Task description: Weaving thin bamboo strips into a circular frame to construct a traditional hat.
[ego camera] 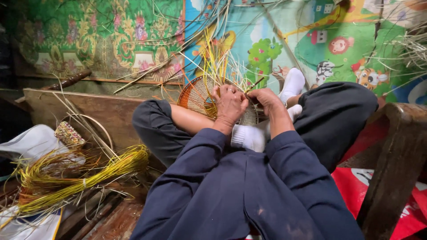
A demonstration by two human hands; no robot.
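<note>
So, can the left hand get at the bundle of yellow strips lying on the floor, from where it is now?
Probably yes, with a sideways reach. The left hand rests on the half-woven basket, while the bundle of yellow strips lies on the floor to that side. Only the bent left knee stands between them.

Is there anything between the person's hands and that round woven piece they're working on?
Nothing visible: the left hand and right hand both rest directly on the round woven piece, gripping among its yellow strands.
</note>
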